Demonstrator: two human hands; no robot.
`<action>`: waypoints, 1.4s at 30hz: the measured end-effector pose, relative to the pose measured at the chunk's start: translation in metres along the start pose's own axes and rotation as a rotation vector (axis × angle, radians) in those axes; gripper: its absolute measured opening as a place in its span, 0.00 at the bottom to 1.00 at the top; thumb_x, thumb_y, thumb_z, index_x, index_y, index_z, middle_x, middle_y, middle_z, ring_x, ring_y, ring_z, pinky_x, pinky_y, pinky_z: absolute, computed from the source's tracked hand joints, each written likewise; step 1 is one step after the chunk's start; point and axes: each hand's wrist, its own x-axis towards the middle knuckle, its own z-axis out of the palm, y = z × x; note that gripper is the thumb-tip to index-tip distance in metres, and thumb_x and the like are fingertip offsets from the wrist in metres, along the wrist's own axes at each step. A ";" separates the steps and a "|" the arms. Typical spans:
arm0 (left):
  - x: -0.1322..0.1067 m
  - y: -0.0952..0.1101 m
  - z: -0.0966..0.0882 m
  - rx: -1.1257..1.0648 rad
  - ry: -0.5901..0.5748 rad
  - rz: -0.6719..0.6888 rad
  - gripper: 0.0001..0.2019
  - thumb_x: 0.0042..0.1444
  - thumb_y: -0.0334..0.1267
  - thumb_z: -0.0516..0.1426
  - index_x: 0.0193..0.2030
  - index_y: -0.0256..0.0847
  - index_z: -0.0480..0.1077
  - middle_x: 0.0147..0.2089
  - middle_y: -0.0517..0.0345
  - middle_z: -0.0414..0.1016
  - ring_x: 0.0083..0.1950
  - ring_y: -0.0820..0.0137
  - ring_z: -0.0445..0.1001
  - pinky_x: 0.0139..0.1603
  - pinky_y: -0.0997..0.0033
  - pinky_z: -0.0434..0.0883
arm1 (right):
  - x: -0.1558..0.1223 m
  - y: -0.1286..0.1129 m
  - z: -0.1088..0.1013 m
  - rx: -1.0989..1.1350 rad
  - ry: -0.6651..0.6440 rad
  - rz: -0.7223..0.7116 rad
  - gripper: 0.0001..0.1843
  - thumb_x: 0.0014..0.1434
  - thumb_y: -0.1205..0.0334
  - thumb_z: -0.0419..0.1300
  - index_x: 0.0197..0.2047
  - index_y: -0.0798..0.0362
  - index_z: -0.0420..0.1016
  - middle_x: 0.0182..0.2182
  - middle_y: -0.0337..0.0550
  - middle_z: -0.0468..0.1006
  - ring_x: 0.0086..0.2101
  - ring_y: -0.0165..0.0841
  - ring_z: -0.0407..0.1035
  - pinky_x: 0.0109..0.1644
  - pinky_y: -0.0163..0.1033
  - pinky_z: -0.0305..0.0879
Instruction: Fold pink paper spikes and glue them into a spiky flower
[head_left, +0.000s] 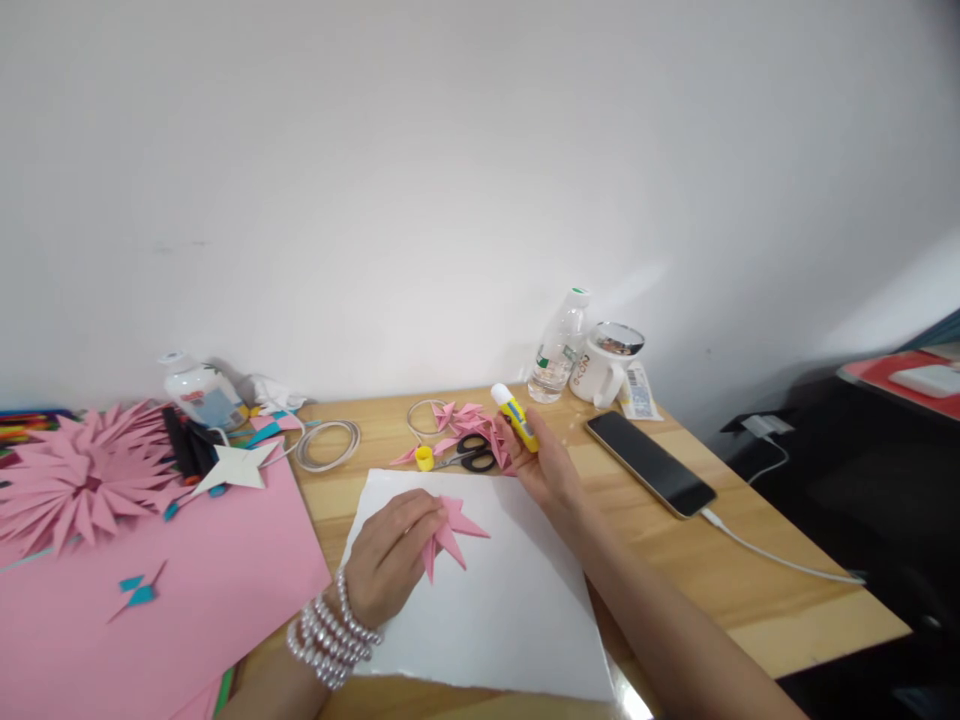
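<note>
My left hand (394,550), with pearl bracelets at the wrist, is closed on a pink folded-paper star (454,532). Several points of the star stick out to the right of my fingers, over a white sheet (517,600). In my right hand (551,465) is a yellow glue stick (516,418), uncapped, its white end tilted up and to the left. A yellow cap (425,459) stands just beyond the sheet. Beside it lie black-handled scissors (475,456) and more pink folded pieces (457,415), partly behind my right hand.
At left, pink sheets (247,570) bear a large pink paper flower (82,480) and a white paper star (236,466). Coiled cord (328,446) lies near the wall. A water bottle (559,345), a mug (600,370) and a charging phone (651,464) are at right.
</note>
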 end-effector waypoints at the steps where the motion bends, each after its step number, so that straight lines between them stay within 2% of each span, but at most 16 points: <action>1: 0.001 0.000 0.000 0.015 0.002 -0.003 0.10 0.53 0.23 0.52 0.40 0.35 0.67 0.35 0.49 0.73 0.40 0.68 0.72 0.39 0.68 0.74 | 0.000 -0.003 -0.001 -0.014 -0.021 0.040 0.09 0.48 0.59 0.63 0.31 0.55 0.70 0.30 0.43 0.76 0.30 0.29 0.72 0.26 0.29 0.73; 3: 0.001 0.000 0.000 0.038 0.014 -0.046 0.10 0.51 0.23 0.53 0.40 0.35 0.67 0.35 0.49 0.73 0.39 0.68 0.72 0.39 0.69 0.73 | 0.000 -0.007 -0.001 -0.042 -0.089 0.073 0.12 0.49 0.54 0.61 0.32 0.54 0.70 0.25 0.40 0.74 0.23 0.26 0.69 0.19 0.26 0.68; 6: 0.001 -0.001 0.003 0.062 0.056 -0.191 0.10 0.49 0.23 0.56 0.38 0.37 0.68 0.35 0.52 0.73 0.37 0.70 0.73 0.37 0.73 0.72 | -0.001 -0.010 -0.001 -0.149 -0.147 -0.082 0.13 0.48 0.52 0.61 0.35 0.50 0.68 0.26 0.35 0.72 0.22 0.23 0.65 0.20 0.26 0.64; 9: 0.002 -0.003 0.007 0.050 0.133 -0.374 0.09 0.48 0.24 0.57 0.35 0.40 0.69 0.33 0.56 0.73 0.34 0.72 0.73 0.36 0.75 0.71 | 0.000 -0.010 -0.004 -0.410 -0.101 -0.302 0.16 0.43 0.57 0.64 0.37 0.49 0.68 0.30 0.34 0.71 0.24 0.24 0.64 0.27 0.30 0.64; 13: 0.004 -0.007 0.011 0.010 0.263 -0.589 0.05 0.46 0.28 0.59 0.31 0.40 0.69 0.31 0.59 0.72 0.32 0.73 0.71 0.32 0.77 0.70 | -0.002 -0.010 -0.009 -1.001 0.017 -0.466 0.11 0.43 0.59 0.62 0.31 0.55 0.72 0.22 0.37 0.70 0.23 0.29 0.62 0.25 0.33 0.57; 16: 0.004 -0.010 0.012 -0.031 0.304 -0.768 0.03 0.46 0.32 0.59 0.29 0.39 0.69 0.30 0.59 0.72 0.31 0.73 0.70 0.29 0.77 0.70 | -0.007 -0.008 -0.009 -1.509 -0.030 -0.441 0.10 0.47 0.57 0.58 0.29 0.55 0.73 0.22 0.40 0.73 0.25 0.33 0.66 0.26 0.34 0.55; 19: 0.005 -0.011 0.012 -0.083 0.311 -0.914 0.04 0.45 0.35 0.60 0.29 0.39 0.69 0.30 0.59 0.71 0.29 0.73 0.69 0.26 0.78 0.68 | -0.013 -0.006 -0.005 -1.884 -0.021 -0.383 0.11 0.47 0.57 0.59 0.34 0.53 0.74 0.26 0.43 0.76 0.28 0.38 0.69 0.27 0.35 0.55; 21: 0.007 -0.011 0.011 -0.111 0.290 -0.960 0.04 0.45 0.36 0.60 0.28 0.39 0.70 0.29 0.60 0.71 0.28 0.73 0.68 0.26 0.77 0.68 | -0.013 -0.005 -0.003 -2.052 0.037 -0.337 0.11 0.47 0.58 0.59 0.36 0.52 0.74 0.28 0.46 0.77 0.30 0.40 0.70 0.29 0.35 0.55; 24: 0.009 -0.012 0.011 -0.186 0.253 -1.032 0.05 0.44 0.37 0.60 0.26 0.38 0.70 0.26 0.60 0.71 0.27 0.73 0.68 0.27 0.77 0.67 | -0.012 -0.005 -0.002 -2.145 0.092 -0.259 0.12 0.50 0.58 0.57 0.38 0.51 0.73 0.30 0.48 0.77 0.33 0.41 0.71 0.30 0.36 0.55; 28: 0.008 -0.017 0.012 -0.343 0.260 -1.163 0.06 0.43 0.38 0.61 0.23 0.37 0.70 0.22 0.61 0.71 0.25 0.73 0.69 0.27 0.75 0.66 | -0.010 -0.004 -0.006 -2.165 0.071 -0.242 0.10 0.51 0.60 0.56 0.37 0.50 0.74 0.31 0.47 0.76 0.34 0.41 0.70 0.31 0.36 0.56; 31: 0.009 -0.021 0.013 -0.551 0.270 -1.237 0.09 0.42 0.37 0.61 0.20 0.37 0.67 0.20 0.60 0.70 0.26 0.72 0.69 0.30 0.73 0.66 | -0.009 -0.004 -0.008 -2.040 0.071 -0.327 0.09 0.49 0.61 0.58 0.35 0.51 0.74 0.35 0.48 0.74 0.34 0.39 0.69 0.32 0.37 0.56; 34: 0.013 -0.021 0.013 -0.776 0.269 -1.300 0.09 0.42 0.36 0.61 0.18 0.36 0.66 0.20 0.60 0.68 0.26 0.73 0.68 0.30 0.72 0.66 | -0.011 -0.005 -0.005 -1.578 -0.009 -0.339 0.12 0.47 0.55 0.60 0.33 0.54 0.73 0.30 0.43 0.72 0.30 0.35 0.66 0.30 0.36 0.57; 36: 0.015 -0.020 0.013 -0.877 0.257 -1.333 0.09 0.41 0.35 0.62 0.19 0.35 0.67 0.20 0.60 0.68 0.25 0.73 0.67 0.28 0.73 0.65 | -0.016 -0.005 0.000 -1.167 -0.155 -0.230 0.14 0.46 0.52 0.60 0.29 0.55 0.71 0.23 0.39 0.68 0.26 0.31 0.63 0.27 0.34 0.56; 38: 0.016 -0.019 0.013 -0.935 0.229 -1.352 0.08 0.41 0.35 0.62 0.19 0.35 0.67 0.21 0.59 0.69 0.25 0.74 0.66 0.27 0.74 0.64 | -0.022 -0.002 0.006 -0.845 -0.297 -0.131 0.14 0.46 0.52 0.61 0.24 0.55 0.68 0.22 0.38 0.66 0.25 0.29 0.61 0.25 0.32 0.56; 40: 0.015 -0.018 0.013 -0.951 0.184 -1.361 0.09 0.41 0.35 0.62 0.18 0.35 0.68 0.20 0.59 0.69 0.24 0.75 0.66 0.27 0.75 0.64 | -0.029 0.004 0.010 -0.678 -0.367 -0.072 0.13 0.45 0.55 0.62 0.22 0.55 0.67 0.23 0.38 0.66 0.27 0.28 0.62 0.24 0.30 0.55; 42: 0.014 -0.017 0.013 -0.941 0.143 -1.352 0.09 0.42 0.35 0.62 0.18 0.35 0.68 0.20 0.59 0.69 0.25 0.75 0.66 0.27 0.75 0.64 | -0.034 0.011 0.013 -0.616 -0.379 0.004 0.11 0.45 0.56 0.63 0.23 0.55 0.67 0.24 0.39 0.68 0.28 0.28 0.63 0.25 0.30 0.56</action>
